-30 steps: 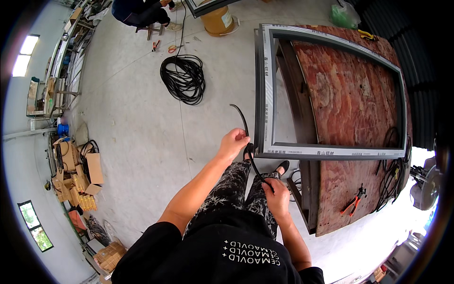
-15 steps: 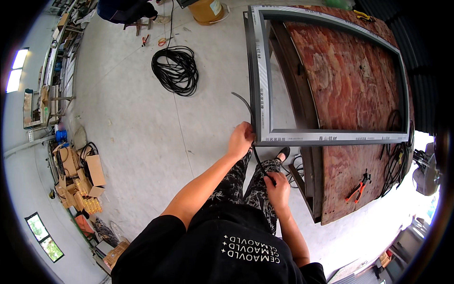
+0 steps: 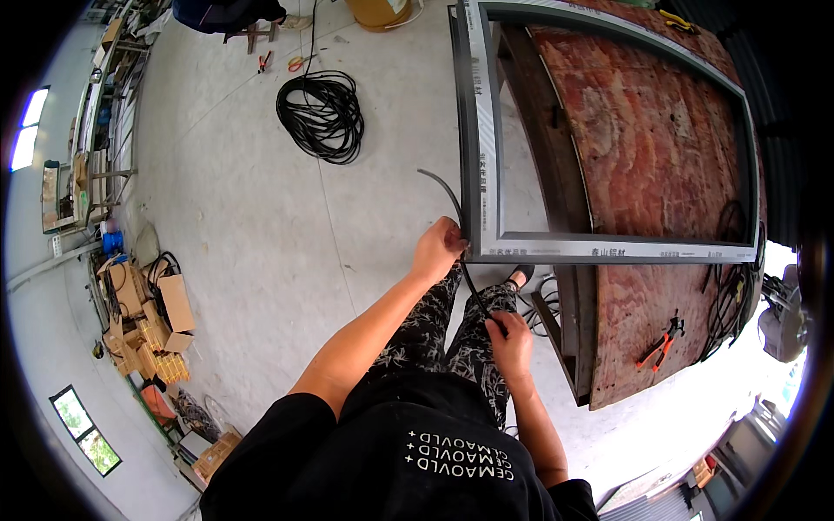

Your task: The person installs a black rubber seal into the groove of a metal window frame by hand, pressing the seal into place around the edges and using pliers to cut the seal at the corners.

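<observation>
- Curving past the near-left corner of the grey frame (image 3: 621, 250), the black strip (image 3: 447, 186) was held in two places!
- Up top, it was pinched by the left hand (image 3: 440, 249), fingers drawn tight, right at that corner.
- Lower down, its length was gripped by the right hand (image 3: 511, 343), fingers narrowed around it, over the patterned trousers (image 3: 408, 334).
- The frame was carried by the reddish wooden table (image 3: 625, 304), where orange-handled pliers (image 3: 668, 338) were laid.
- Beyond, a black coil (image 3: 320, 122) was heaped on the floor (image 3: 234, 252).

Cardboard boxes (image 3: 177, 301) near the left wall (image 3: 48, 330), yellow bucket (image 3: 379, 15) beyond.
</observation>
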Motion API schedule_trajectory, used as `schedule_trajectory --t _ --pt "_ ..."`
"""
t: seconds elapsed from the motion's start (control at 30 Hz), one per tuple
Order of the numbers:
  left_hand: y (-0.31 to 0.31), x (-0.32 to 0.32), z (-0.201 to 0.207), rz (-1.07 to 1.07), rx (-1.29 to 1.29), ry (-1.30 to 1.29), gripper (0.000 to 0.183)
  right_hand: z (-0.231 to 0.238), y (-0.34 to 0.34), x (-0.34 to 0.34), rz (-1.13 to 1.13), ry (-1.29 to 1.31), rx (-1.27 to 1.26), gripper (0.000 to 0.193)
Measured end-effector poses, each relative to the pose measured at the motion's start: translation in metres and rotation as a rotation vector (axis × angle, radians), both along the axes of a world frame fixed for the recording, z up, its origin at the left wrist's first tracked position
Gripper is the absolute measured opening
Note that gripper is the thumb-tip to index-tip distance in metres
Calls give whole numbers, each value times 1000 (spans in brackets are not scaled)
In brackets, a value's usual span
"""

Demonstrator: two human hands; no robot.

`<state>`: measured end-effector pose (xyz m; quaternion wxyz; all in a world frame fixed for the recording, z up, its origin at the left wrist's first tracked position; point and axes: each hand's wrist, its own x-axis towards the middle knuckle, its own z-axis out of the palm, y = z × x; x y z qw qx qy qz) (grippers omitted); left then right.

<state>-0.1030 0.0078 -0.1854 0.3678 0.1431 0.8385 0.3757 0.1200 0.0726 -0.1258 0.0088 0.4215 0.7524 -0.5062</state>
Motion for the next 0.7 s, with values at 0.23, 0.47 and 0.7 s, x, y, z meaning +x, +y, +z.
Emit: schedule_trajectory --t 0.23,0.47,0.7 --pt "-8 -1 -21 -49 -9 -153 28 -7 4 -2 19 -36 2 17" --pt "4 12 -1 -47 -46 69 17 -17 5 -2 18 -40 20 17" --pt "-17 16 -30 22 63 -355 23 -13 15 -3 -27 -2 54 16"
